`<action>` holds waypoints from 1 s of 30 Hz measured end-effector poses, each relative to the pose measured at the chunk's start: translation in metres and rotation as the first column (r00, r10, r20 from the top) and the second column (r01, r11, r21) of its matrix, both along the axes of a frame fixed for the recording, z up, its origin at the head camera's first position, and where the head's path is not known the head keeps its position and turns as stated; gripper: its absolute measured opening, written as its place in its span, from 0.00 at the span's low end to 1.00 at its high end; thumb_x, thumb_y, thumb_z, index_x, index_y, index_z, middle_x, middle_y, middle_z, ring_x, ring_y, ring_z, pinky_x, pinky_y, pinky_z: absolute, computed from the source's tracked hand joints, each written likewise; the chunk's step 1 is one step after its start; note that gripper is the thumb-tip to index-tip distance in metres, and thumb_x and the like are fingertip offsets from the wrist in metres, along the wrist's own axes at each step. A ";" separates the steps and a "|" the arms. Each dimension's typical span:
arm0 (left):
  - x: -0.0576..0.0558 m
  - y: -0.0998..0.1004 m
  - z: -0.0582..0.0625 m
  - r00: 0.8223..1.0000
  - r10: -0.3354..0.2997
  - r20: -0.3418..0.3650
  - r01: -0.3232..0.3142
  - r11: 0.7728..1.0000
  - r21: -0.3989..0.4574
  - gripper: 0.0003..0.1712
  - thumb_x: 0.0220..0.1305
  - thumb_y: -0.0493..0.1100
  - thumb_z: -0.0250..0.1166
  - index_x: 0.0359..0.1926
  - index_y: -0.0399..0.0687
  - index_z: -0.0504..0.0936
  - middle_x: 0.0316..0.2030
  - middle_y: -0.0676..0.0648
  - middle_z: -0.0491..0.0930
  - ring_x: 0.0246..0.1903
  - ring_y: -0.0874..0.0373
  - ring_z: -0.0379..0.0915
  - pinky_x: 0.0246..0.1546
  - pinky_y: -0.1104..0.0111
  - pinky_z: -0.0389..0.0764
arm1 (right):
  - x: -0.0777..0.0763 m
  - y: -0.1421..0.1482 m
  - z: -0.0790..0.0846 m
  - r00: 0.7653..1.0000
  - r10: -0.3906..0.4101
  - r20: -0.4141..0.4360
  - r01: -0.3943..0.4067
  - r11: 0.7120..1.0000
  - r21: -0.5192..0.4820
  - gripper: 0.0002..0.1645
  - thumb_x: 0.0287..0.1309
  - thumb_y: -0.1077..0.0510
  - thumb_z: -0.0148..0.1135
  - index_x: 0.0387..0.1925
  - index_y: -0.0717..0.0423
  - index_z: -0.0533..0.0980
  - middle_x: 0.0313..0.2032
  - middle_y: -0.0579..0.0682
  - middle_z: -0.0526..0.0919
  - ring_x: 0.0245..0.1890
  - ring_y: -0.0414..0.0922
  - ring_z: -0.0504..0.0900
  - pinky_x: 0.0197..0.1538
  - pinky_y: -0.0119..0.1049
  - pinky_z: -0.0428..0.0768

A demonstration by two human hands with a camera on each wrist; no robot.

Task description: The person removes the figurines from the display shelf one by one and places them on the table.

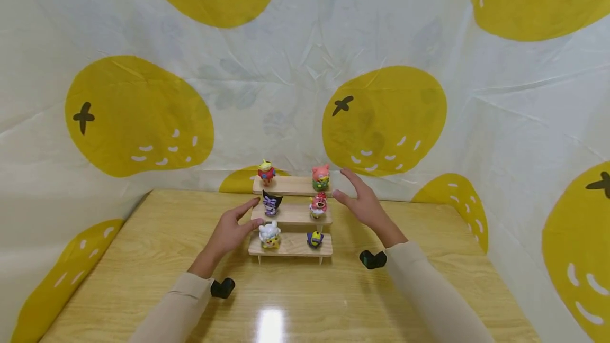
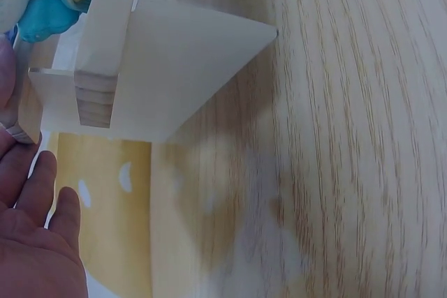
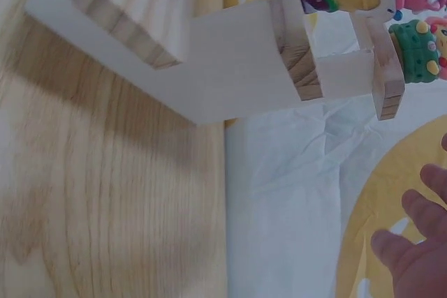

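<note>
Six small moulded figures stand two to a tier on the stepped, pale wooden stand [image 1: 293,215], and my hands are apart, one at each end, fingers extended and gripping nothing. My left hand [image 1: 231,231] is at the left end, its fingertips close beside the black-and-purple figure with pointed horns [image 1: 271,204] and its thumb by the fluffy white-and-yellow figure [image 1: 269,235]; whether it touches either, I cannot tell. Too quick an inward nudge there could topple one of them, or catch a board's end and jog the whole stand. My right hand [image 1: 364,202] is just off the right end, near the red-and-pink figure [image 1: 317,206] on the middle tier and the pink figure with a green base [image 1: 321,177] on the top; a stray thumb might tip either. Each tier is narrow, so a figure knocked nearward could drop onto the board below. The stand is close to the far edge of the wood-grained surface [image 1: 305,295], where the white cloth with yellow fruit print [image 1: 271,94] hangs, leaving little depth behind it. More room lies on the near side, with more to left and right.
</note>
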State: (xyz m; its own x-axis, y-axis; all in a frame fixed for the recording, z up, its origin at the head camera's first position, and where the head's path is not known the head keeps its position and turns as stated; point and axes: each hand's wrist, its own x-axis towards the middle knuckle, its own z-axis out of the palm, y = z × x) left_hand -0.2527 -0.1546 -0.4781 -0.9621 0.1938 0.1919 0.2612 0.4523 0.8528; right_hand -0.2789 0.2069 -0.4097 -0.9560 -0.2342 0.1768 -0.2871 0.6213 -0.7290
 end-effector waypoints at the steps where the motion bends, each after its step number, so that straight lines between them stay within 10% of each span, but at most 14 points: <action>1: 0.000 0.000 0.000 1.000 0.001 0.000 -0.001 1.000 0.010 0.37 0.69 0.51 0.71 0.75 0.50 0.73 0.74 0.46 0.73 0.77 0.44 0.63 0.78 0.45 0.63 | -0.002 -0.001 0.000 1.000 -0.001 0.006 0.002 1.000 -0.031 0.46 0.75 0.40 0.60 0.83 0.50 0.54 0.83 0.57 0.54 0.83 0.60 0.52 0.82 0.63 0.54; 13: 0.001 0.002 0.002 0.999 0.001 0.034 -0.004 0.997 0.079 0.33 0.69 0.48 0.71 0.73 0.47 0.76 0.72 0.46 0.75 0.77 0.47 0.64 0.76 0.52 0.66 | -0.016 -0.014 0.003 0.996 0.091 0.010 -0.080 0.919 -0.387 0.40 0.72 0.57 0.66 0.78 0.61 0.62 0.78 0.60 0.65 0.80 0.59 0.61 0.82 0.55 0.59; 30: -0.004 0.003 0.003 0.996 0.013 0.092 -0.025 0.990 0.138 0.37 0.65 0.46 0.76 0.72 0.45 0.76 0.72 0.41 0.75 0.76 0.44 0.65 0.75 0.51 0.69 | -0.025 -0.042 0.017 0.995 0.101 0.020 -0.076 0.850 -0.521 0.34 0.62 0.69 0.72 0.69 0.69 0.73 0.64 0.69 0.80 0.61 0.45 0.84 0.58 0.23 0.83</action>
State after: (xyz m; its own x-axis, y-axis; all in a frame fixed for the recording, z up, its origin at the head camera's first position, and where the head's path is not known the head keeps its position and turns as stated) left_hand -0.2569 -0.1518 -0.4752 -0.9800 0.1530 0.1272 0.1722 0.3319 0.9275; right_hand -0.3036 0.1648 -0.3931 -0.9455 -0.2044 0.2533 -0.2816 0.1231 -0.9516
